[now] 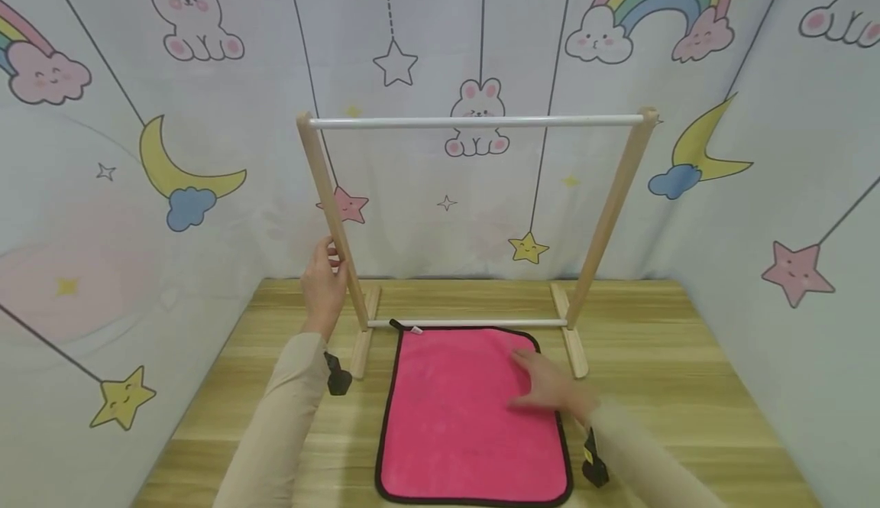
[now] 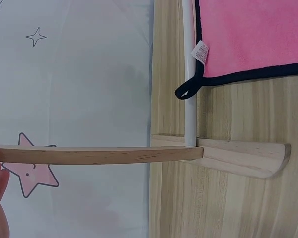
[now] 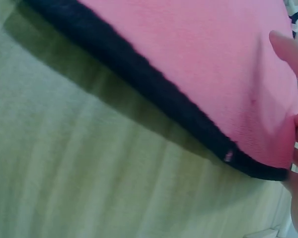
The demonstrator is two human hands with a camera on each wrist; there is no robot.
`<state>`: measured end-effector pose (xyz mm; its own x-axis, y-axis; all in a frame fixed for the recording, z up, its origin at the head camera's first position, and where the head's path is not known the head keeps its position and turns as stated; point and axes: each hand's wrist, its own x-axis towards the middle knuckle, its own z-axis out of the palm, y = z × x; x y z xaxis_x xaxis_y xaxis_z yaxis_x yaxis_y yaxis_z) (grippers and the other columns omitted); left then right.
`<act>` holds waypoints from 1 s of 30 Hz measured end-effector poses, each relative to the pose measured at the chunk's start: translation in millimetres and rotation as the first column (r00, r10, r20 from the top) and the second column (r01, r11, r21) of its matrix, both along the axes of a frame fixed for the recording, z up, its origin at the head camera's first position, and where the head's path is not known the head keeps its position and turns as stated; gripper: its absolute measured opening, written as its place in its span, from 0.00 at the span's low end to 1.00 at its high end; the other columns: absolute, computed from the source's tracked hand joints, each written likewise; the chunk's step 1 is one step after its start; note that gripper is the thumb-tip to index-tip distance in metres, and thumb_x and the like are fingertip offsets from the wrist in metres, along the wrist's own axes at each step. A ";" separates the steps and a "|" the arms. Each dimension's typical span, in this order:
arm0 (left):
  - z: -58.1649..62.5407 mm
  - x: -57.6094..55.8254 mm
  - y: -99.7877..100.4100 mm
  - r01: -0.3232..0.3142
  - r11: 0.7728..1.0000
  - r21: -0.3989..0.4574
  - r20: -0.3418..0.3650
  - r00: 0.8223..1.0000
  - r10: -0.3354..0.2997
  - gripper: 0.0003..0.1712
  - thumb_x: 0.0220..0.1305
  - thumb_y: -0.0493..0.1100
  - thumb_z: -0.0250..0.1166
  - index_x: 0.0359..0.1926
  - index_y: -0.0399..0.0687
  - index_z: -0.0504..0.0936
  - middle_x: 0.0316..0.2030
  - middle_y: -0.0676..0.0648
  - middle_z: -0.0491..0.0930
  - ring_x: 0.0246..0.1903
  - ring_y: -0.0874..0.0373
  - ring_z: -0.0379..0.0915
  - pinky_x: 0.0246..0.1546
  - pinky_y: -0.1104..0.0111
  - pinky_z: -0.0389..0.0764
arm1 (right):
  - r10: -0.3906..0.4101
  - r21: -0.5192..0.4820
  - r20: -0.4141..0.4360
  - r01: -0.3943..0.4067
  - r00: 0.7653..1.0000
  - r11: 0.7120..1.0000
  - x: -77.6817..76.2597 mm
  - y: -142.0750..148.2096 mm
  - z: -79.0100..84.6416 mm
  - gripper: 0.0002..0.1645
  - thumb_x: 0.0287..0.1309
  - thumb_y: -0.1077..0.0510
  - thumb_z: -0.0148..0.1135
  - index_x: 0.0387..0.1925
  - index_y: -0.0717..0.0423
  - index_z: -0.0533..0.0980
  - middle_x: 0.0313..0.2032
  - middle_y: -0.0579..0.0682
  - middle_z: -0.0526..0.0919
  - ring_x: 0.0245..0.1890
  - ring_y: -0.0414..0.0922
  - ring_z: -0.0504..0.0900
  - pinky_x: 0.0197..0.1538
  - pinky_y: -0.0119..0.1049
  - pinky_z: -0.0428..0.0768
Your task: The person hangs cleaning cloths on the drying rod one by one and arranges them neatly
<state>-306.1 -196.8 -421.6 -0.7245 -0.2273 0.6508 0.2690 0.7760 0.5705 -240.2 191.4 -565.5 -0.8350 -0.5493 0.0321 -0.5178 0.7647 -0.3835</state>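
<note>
The left hand (image 1: 325, 283) curls its fingers round the left post (image 1: 325, 187) of the standing rack (image 1: 412, 122). In front of the rack, the pink towel (image 1: 467, 416) looks fully laid out, unhung; the right hand (image 1: 546, 382), fingers spread, is at its right edge.

The towel (image 1: 467, 416) is pink cloth with a soft, fuzzy, matt pile, edged in dark fabric trim (image 3: 139, 77), and its small label (image 2: 200, 52) looks thin and smooth. The rack posts (image 1: 612, 214) and feet (image 2: 248, 156) are smooth, matt wood with faint grain, while the white bars (image 1: 412, 122), metal or plastic, shine slightly. The table (image 1: 687, 401) has a smooth wood-grain surface, and the backdrop (image 1: 261, 111) looks like matt, lightly creased cloth
</note>
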 end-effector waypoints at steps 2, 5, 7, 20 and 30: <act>0.3 0.0 0.1 -0.001 1.000 -0.006 -0.004 1.000 0.001 0.23 0.55 0.30 0.62 0.52 0.36 0.69 0.38 0.37 0.78 0.33 0.46 0.78 0.31 0.57 0.80 | 0.012 -0.004 -0.013 -0.012 1.000 1.000 1.9 0.1 -1.8 0.56 0.37 0.33 0.66 0.60 0.66 0.64 0.59 0.61 0.67 0.60 0.57 0.65 0.59 0.49 0.65; 0.4 0.1 0.2 -0.005 1.000 -0.011 -0.008 1.000 0.005 0.22 0.55 0.31 0.62 0.52 0.36 0.69 0.37 0.37 0.78 0.33 0.46 0.78 0.31 0.57 0.79 | 0.026 0.004 -0.047 -0.026 0.999 1.000 3.5 0.8 -4.8 0.54 0.39 0.33 0.65 0.59 0.66 0.65 0.59 0.61 0.68 0.59 0.56 0.66 0.59 0.49 0.65; 0.3 0.3 0.1 -0.005 1.000 -0.009 -0.009 1.000 0.005 0.23 0.55 0.31 0.62 0.52 0.36 0.69 0.37 0.37 0.78 0.33 0.46 0.78 0.31 0.57 0.79 | 0.029 -0.005 -0.062 -0.029 0.998 1.000 3.8 0.4 -6.1 0.51 0.40 0.34 0.65 0.58 0.66 0.66 0.58 0.60 0.69 0.59 0.56 0.66 0.59 0.49 0.66; -0.4 -0.1 -1.1 -0.009 1.000 -0.022 -0.021 1.000 0.008 0.23 0.55 0.31 0.63 0.53 0.36 0.69 0.37 0.38 0.78 0.33 0.47 0.78 0.31 0.57 0.79 | 0.057 -0.164 -0.240 -0.098 0.969 0.982 6.5 -9.0 -16.2 0.27 0.42 0.50 0.70 0.44 0.62 0.79 0.41 0.53 0.83 0.42 0.48 0.79 0.45 0.43 0.76; -1.7 -0.7 -0.9 -0.011 0.999 -0.032 -0.026 1.000 0.010 0.23 0.55 0.31 0.63 0.52 0.36 0.68 0.37 0.38 0.77 0.32 0.47 0.78 0.30 0.56 0.79 | 0.020 -0.212 -0.271 -0.080 0.962 0.974 11.1 -18.1 -10.4 0.11 0.41 0.58 0.70 0.31 0.56 0.82 0.29 0.46 0.84 0.31 0.42 0.81 0.35 0.36 0.78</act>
<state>-306.8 -197.7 -423.2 -0.7050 -0.2130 0.6765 0.2754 0.7968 0.5378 -229.1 173.3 -575.8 -0.7513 -0.5443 0.3731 -0.6591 0.6479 -0.3819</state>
